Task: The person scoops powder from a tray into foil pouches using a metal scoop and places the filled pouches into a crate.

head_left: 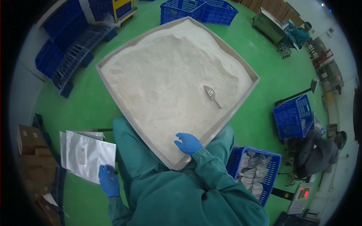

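A large square metal tray (112,91) spreads out in front of me, filled with pale powder (162,83). A metal scoop (211,95) lies on the powder toward the right. My right hand (186,143), in a blue glove, is over the tray's near corner, fingers bent but apart, holding nothing. Down at my left, my gloved left hand (108,179) grips the lower right edge of silver foil bags (96,156), which overlap in a small pile; whether it holds one or several I cannot tell.
A blue crate (273,177) of silver bags is beside my right leg, near a scale display (301,196). Another crate (286,120) and a bent-over person (315,158) are farther right. Cardboard boxes (36,165), blue pallets (68,67) and crates (217,13) stand around on the green floor.
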`<state>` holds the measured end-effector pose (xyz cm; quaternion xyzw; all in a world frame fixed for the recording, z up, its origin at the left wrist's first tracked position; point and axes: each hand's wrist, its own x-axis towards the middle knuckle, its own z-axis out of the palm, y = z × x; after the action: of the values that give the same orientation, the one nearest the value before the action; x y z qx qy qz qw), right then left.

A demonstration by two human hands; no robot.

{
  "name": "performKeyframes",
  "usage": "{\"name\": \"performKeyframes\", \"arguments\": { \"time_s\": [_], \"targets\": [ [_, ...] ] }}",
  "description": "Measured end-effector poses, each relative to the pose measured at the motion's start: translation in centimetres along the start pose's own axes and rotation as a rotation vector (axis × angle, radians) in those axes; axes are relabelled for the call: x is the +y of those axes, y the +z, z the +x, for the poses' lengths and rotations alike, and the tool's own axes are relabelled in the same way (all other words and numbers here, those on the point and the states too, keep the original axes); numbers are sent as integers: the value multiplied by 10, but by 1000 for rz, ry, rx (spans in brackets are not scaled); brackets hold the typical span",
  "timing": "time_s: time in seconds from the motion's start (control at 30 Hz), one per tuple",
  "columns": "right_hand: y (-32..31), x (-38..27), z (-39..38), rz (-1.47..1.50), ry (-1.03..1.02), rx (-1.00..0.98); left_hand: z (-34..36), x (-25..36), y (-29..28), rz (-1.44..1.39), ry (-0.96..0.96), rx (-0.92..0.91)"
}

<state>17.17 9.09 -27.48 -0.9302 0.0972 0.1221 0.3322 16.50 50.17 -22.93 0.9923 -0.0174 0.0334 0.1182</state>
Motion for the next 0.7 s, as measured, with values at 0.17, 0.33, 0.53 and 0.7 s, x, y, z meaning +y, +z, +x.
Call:
{"name": "performKeyframes", "arguments": {
  "time_s": [0.17, 0.33, 0.53, 0.7],
  "targets": [
    [-31, 24, 19, -91, 16, 115, -21, -60, 32, -116, -138, 57],
    [-116, 77, 90, -544, 498, 380, 8, -57, 10, -343, -218, 179],
    [-115, 136, 149, -431, 738, 311, 20, -82, 19, -15, -223, 89],
    [-196, 86, 188, -1213, 436, 90, 25, -71, 11, -123, -255, 36]
  ]
}}
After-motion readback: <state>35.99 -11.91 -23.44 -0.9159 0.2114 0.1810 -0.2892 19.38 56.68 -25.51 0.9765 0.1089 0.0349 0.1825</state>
